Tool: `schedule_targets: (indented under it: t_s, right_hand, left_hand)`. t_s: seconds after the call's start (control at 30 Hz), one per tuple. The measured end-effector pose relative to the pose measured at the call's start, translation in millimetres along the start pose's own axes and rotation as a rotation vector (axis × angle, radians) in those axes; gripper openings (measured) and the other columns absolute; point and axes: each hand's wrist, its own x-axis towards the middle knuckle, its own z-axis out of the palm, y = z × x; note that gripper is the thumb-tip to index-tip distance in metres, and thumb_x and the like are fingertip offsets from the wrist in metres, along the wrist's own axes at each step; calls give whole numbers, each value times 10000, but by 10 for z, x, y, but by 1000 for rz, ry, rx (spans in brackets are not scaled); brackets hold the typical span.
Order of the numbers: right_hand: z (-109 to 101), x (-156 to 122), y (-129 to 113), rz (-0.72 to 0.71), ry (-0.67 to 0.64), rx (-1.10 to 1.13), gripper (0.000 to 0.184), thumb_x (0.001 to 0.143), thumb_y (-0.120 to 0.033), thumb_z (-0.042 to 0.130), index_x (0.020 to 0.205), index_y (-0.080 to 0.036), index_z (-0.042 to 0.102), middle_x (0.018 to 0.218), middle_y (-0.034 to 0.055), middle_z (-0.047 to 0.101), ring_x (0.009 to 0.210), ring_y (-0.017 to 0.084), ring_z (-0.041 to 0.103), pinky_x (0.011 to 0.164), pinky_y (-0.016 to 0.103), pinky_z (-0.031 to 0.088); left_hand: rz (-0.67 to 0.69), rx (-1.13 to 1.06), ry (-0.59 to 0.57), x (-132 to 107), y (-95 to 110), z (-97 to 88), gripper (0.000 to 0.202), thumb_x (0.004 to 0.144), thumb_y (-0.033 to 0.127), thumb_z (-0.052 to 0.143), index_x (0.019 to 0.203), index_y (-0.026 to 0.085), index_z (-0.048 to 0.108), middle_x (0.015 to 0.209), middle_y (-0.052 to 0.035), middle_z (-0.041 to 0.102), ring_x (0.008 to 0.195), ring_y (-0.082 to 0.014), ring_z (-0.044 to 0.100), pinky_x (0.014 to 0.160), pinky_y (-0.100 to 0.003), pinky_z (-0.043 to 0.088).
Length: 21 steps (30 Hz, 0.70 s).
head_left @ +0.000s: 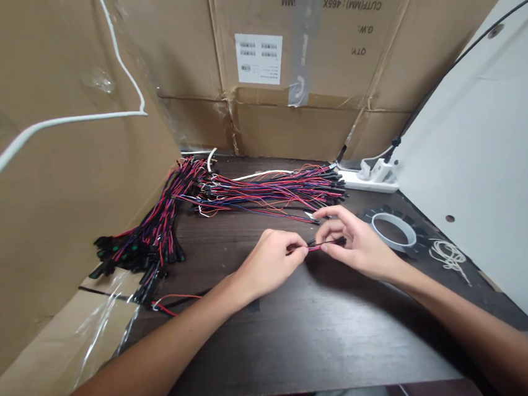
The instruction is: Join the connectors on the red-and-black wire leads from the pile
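- Head view: the left hand (270,261) and right hand (361,248) are close together over the dark worktop (305,337), each pinching one end of a short black-and-red wire lead (325,244).
- Behind them lies a wire bundle (268,191); a tape roll (394,228) rests just beside the right hand.

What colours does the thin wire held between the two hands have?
The wire is red and black; the head view shows it best.

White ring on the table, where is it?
In the head view the white ring lies on the right of the dark table, just beyond the right hand, near the white power strip.
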Motion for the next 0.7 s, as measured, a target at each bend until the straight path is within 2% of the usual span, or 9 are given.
schedule_targets:
  t_s: [0.47,0.7]
  right_hand:
    - [16,-5,14,0,-44,7,387,777,-157,531,1142,-199,412,813,17,584,724,138,571,659,280,461]
    - [-8,-1,-2,1,-55,-10,376,796,-180,532,1151,-197,408,804,16,587,737,144,575,693,296,458]
  left_hand:
    - [-48,-63,-10,0,25,23,153,803,169,542,761,151,688,622,15,634,562,-82,527,601,-188,375]
    - [-172,-215,-77,3,-9,49,72,769,170,608,711,132,628,529,33,562,470,-66,509,498,-167,363]
